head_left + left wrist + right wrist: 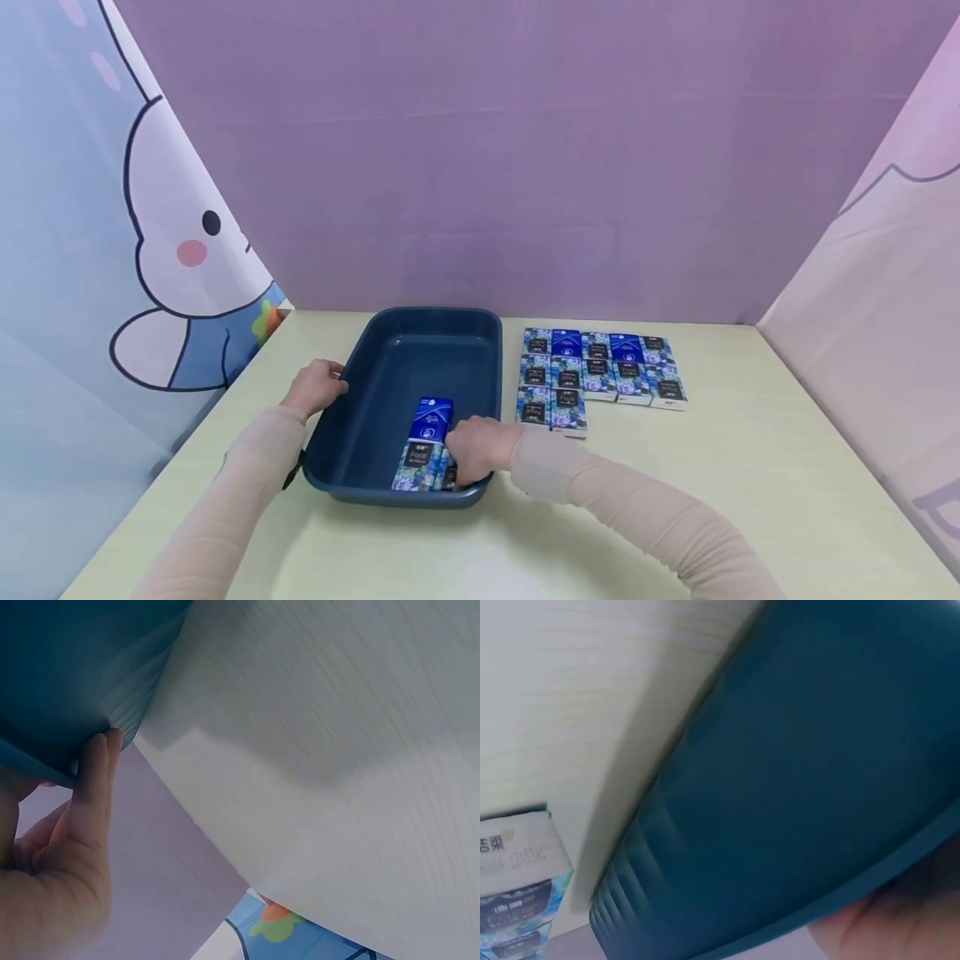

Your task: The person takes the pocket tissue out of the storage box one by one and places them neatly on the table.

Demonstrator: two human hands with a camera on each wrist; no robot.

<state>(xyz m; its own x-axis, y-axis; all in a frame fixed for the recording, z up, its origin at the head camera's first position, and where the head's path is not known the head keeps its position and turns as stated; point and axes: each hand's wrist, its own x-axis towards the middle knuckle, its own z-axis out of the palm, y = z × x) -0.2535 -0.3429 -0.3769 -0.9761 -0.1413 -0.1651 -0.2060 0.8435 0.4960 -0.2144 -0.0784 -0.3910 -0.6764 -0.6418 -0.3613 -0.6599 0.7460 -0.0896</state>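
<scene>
My left hand (315, 388) grips the left rim of a dark blue plastic bin (408, 358). In the left wrist view its fingers (91, 787) lie against the bin's outer wall. My right hand (482, 448) reaches over the right rim into the near right corner, its fingers curled at a tissue pack (449, 475) that it partly covers. Beside that pack lies a floral tissue pack (417, 465), with a plain blue tissue pack (432, 418) behind it. In the right wrist view the bin's wall hides most of the right hand (900, 930).
Several more floral tissue packs (568, 408) stand in rows on the pale wooden table (712, 500), right of the bin, with blue packs (626, 347) among them. A purple cloth (525, 167) hangs behind the table, and printed cloths (187, 275) flank it.
</scene>
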